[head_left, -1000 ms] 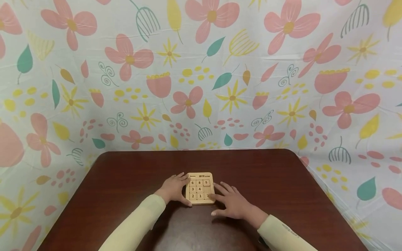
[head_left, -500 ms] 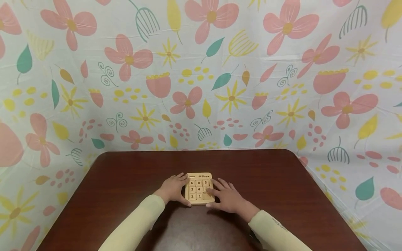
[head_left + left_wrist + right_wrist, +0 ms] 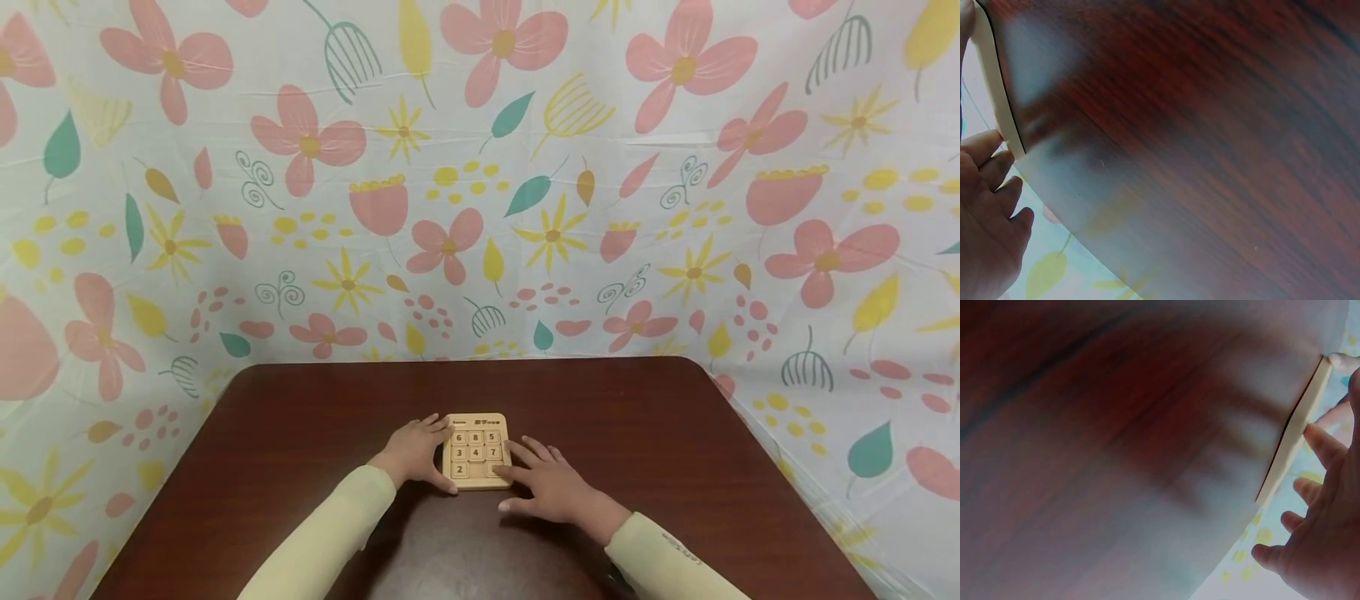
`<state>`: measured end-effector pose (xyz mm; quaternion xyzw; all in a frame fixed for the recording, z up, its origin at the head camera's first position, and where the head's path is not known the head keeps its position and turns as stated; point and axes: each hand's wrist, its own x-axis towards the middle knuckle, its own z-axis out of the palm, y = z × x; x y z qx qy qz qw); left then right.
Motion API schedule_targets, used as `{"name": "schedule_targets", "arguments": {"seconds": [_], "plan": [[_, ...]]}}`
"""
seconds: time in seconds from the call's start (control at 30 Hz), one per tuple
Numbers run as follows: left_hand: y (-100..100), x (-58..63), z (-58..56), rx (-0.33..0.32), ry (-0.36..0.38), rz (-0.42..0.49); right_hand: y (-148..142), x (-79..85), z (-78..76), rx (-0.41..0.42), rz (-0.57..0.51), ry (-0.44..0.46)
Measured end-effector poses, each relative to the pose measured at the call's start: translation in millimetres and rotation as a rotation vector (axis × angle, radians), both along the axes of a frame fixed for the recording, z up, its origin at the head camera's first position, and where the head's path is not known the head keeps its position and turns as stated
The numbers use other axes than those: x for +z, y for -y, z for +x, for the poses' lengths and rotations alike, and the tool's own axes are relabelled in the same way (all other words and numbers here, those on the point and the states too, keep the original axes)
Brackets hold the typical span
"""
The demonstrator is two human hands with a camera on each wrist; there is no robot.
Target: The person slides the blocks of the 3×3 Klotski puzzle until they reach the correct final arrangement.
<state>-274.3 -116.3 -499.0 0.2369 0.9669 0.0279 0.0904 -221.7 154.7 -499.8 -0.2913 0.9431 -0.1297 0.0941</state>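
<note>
A small wooden number slide puzzle (image 3: 477, 482) lies flat on the dark red-brown table, its numbered square tiles facing up. My left hand (image 3: 411, 452) holds the frame by its left side, thumb at the near left corner and fingers along the upper left edge. From the right, my right hand (image 3: 555, 487) reaches over with a fingertip on the bottom right tile, whose number is covered. Its other fingers are spread. Tiles 6, 8, 5 form the top row and 3, 4, 7 the middle one. Below, 2 sits at left, with a gap in the middle.
The glossy table (image 3: 315, 400) has rounded far corners. A white cloth (image 3: 525, 242) printed with pink flowers and yellow and green leaves hangs behind it and along both sides.
Tile 7 has slid up from the bottom right to the middle right. Tile 1 has then gone right, leaving the bottom middle slot bare. The left hand has stayed put.
</note>
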Motion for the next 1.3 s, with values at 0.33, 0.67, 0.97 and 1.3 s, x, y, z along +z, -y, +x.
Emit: {"name": "schedule_targets", "arguments": {"seconds": [0.33,0.67,0.97,1.3], "plan": [[-1.2,0.4,-0.1,-0.001,-0.003,0.000,7.0,2.4,-11.4,-0.029,-0.013,0.001],[-1.3,1.6,0.1,-0.008,0.003,-0.008,23.4,0.4,-20.0,-0.024,0.002,-0.008],[-0.2,0.8,-0.6,-0.009,-0.001,-0.015,15.8,-3.6,-10.2,0.028,-0.007,-0.011],[-2.4,1.4,0.1,-0.004,-0.005,-0.007,11.8,-5.6,-5.1,0.035,-0.016,0.005]]}}
